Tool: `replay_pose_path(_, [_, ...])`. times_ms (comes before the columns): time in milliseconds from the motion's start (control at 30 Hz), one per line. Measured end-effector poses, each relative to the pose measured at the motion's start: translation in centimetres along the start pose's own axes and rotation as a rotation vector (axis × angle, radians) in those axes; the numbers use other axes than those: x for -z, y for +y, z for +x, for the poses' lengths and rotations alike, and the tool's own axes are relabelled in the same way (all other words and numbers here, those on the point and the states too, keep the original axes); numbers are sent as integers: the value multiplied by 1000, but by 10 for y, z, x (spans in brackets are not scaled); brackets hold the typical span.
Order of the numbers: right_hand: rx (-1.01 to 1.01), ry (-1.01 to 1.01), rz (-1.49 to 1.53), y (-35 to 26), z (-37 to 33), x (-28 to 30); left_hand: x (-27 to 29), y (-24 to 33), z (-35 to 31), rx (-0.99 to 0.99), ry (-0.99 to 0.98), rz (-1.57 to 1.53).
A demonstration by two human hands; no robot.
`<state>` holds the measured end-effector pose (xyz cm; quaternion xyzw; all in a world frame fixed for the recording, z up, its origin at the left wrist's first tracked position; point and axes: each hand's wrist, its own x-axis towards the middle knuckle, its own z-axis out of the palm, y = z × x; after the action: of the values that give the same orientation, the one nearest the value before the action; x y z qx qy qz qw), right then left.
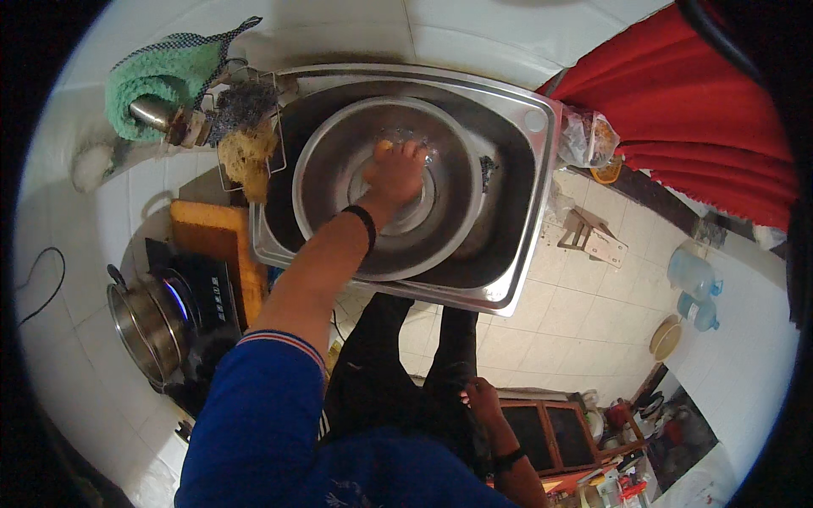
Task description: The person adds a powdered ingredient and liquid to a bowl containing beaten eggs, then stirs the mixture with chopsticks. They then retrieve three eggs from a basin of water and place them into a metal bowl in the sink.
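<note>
Here the left hand (395, 172) reaches down into a wide steel bowl (326, 178) that sits inside the metal sink (521, 212), its fingers curled and pressed on something yellowish at the bowl's bottom, too small to name. The right hand (481, 398) hangs low beside the dark trousers (381, 364), loosely closed and holding nothing. A steel pot (144, 326) stands on the stove left of the sink.

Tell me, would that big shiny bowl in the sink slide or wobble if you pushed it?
The steel bowl probably slides easily: it looks smooth and wet where the left hand presses inside it. It may rock a little, since its sides curve down to a small flat bottom. It looks stiff, and likely light for its size because the metal seems thin.
</note>
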<state>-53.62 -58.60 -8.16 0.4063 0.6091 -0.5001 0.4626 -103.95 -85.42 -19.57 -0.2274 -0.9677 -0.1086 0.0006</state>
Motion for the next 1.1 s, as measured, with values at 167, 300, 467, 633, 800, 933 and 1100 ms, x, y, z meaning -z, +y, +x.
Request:
replay_pose_path(167, [4, -8, -111, 3, 9, 3, -16, 6, 4, 196, -205, -48])
replay_pose_path(300, [-2, -26, 6, -7, 6, 7, -16, 8, 11, 409, -201, -187])
replay_pose_path(467, [-32, -10, -57, -20, 4, 11, -13, 9, 24, 369, -381, -232])
replay_pose_path(633, [14, -6, -2, -24, 3, 14, -19, 11, 24, 205, -200, -144])
replay_pose_path(800, [38, -6, 32, -29, 3, 11, -15, 17, 28, 323, -421, -254])
replay_pose_path(933, [65, -35, -82, -37, 1, 10, -9, 16, 23, 458, -442, -431])
replay_pose_path(1100, [54, -11, -162, -57, -6, 10, -30, -12, 7, 450, -281, -380])
